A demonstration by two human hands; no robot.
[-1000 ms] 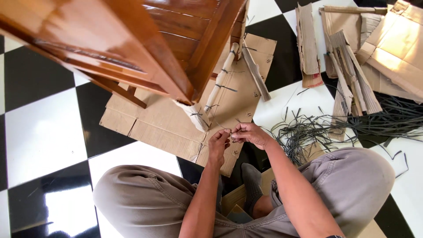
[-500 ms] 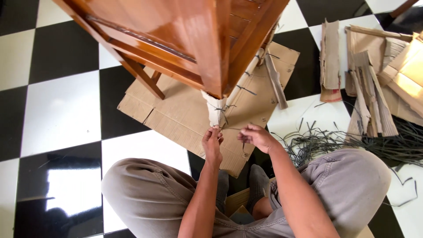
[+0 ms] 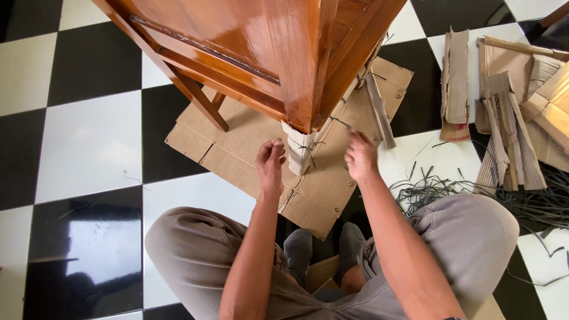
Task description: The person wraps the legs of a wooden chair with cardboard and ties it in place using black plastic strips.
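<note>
Person sits cross-legged on checkered floor [image 3: 83, 142], close under wooden furniture piece [image 3: 278, 53], so wrapped leg is within reach.

Leg wrap [image 3: 298, 149]: pale cardboard sleeve around bottom of leg, bound by thin dark ties, resting on flat cardboard sheet [image 3: 249, 148] that keeps wood off tiles.

Left hand [image 3: 271, 163] just left of wrap, fingers curled loosely; grip on tie: cannot tell.

Right hand [image 3: 360, 155] just right of wrap, fingers bent, apparently pinching thin strand; unclear.

Loose dark strips [image 3: 432, 189] heaped near right knee. Cardboard scraps [image 3: 510, 130] further right.

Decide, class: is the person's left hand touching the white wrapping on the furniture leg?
Apart. The head view shows brown cardboard between the left hand and the white wrapping.
</note>
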